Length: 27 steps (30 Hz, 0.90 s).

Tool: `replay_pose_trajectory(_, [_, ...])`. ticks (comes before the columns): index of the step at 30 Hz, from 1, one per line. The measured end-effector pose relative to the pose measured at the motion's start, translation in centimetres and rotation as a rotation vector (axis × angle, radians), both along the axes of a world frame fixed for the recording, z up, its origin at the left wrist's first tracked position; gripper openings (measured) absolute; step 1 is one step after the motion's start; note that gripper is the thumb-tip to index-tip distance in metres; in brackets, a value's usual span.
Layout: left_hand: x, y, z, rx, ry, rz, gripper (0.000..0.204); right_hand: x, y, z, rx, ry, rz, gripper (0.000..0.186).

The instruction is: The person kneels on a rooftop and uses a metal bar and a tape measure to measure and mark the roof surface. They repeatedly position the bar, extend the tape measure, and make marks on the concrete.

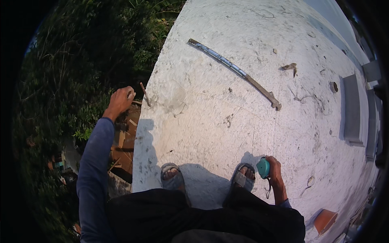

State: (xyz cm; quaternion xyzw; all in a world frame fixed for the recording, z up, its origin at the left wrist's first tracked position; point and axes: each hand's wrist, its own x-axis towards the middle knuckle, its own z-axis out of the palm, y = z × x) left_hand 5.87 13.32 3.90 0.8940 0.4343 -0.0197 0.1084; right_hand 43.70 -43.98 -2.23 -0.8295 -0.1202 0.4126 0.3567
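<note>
My right hand [276,169] is wrapped round a teal tape measure [263,167], held low beside my right foot. A dark strap [268,188] dangles under it. My left arm reaches out past the left edge of the white rough slab [210,133]. At its end my left hand [121,101] is closed, fingers curled together; whether anything is in them cannot be made out. Just right of that hand a rusty rod stub [144,94] sticks up at the slab's edge. Farther off lies a long thin bar [227,64], blue and silver along one half, brown with a knobbed end on the other.
Beyond the slab's left edge is a drop to brown ground [123,152] and dense trees [81,65]. My sandalled feet [172,175] stand near that edge. Grey blocks [352,109], a short pipe stub [333,87] and an orange pot [325,222] are at right.
</note>
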Motion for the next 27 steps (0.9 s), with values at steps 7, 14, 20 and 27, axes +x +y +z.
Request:
replay_pose_trajectory(7, [-0.2, -0.4, 0.5, -0.111, -0.015, 0.090, 0.019, -4.5, -5.9, 0.3, -0.517, -0.393, 0.190, 0.098])
replay_pose_trajectory(14, [-1.2, -1.3, 1.0, -0.189, -0.199, 0.138, 0.023, -1.1, -1.7, 1.6, -0.624, -0.522, 0.556, 0.067])
replay_pose_trajectory(20, [-1.7, -3.0, 1.4, -0.344, -0.405, 0.257, 0.023, 12.3, 15.9, -2.6, -0.011, -0.892, 0.436, 0.047])
replay_pose_trajectory(27, [-2.0, -6.3, 5.2, -0.371, -0.634, 0.379, 0.024, 15.2, 30.0, -6.8, 0.022, -1.028, 0.625, 0.052])
